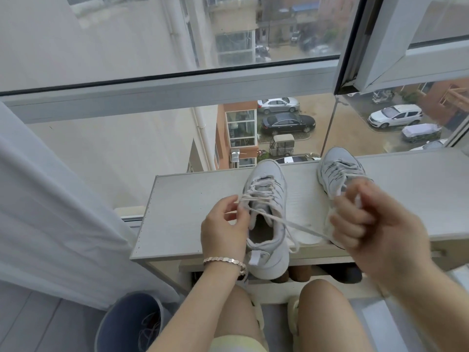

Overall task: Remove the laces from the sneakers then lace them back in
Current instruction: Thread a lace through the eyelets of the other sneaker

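Two white sneakers stand on a pale shelf top (193, 199), toes toward the window. The left sneaker (266, 240) is near the front edge, its heel overhanging. A white lace (297, 226) runs from its upper eyelets across to the right. My left hand (224, 224) pinches the lace at the shoe's left side. My right hand (368, 219) is raised, fingers curled round the lace's other end, and covers the heel of the right sneaker (337, 168), which is laced.
A large window (177, 80) stands just behind the shelf, with an open sash at upper right. A white curtain (45, 212) hangs at left. A blue bin (129, 323) sits on the floor by my left knee. Dark shoes sit under the shelf.
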Available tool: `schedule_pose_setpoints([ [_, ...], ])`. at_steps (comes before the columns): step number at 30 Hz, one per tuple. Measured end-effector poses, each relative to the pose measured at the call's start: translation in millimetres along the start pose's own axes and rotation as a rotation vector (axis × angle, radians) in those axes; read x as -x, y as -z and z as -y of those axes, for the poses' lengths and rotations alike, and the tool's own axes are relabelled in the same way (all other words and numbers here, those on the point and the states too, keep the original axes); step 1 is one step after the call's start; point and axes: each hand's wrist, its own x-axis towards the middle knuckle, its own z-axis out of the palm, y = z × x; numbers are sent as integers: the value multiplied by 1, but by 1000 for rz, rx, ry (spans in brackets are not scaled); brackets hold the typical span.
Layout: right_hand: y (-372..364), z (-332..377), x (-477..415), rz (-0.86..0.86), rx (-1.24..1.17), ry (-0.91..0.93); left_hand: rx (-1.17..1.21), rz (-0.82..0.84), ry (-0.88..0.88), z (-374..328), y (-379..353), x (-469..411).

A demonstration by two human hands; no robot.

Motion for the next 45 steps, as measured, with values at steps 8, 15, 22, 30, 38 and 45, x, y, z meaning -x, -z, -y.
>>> schedule_pose_setpoints([
  [8, -1, 1, -12, -306, 1123, -368, -92, 80, -73, -1, -2, 0],
  [15, 14, -39, -50, -191, 1688, -292, -112, 137, -79, -2, 11, -5],
  [22, 12, -54, -35, -137, 1695, -188, -197, 126, -141, 1, 13, -5],
  [30, 2, -23, -31, -291, 976, -306, -204, 119, -148, -1, 16, -3],
  [38, 4, 38, -26, -433, 460, 70, -302, 40, -364, -26, 11, 5],
  [45, -6, 16, -20, -337, 819, 48, 228, 551, 115, -71, -6, 17],
])
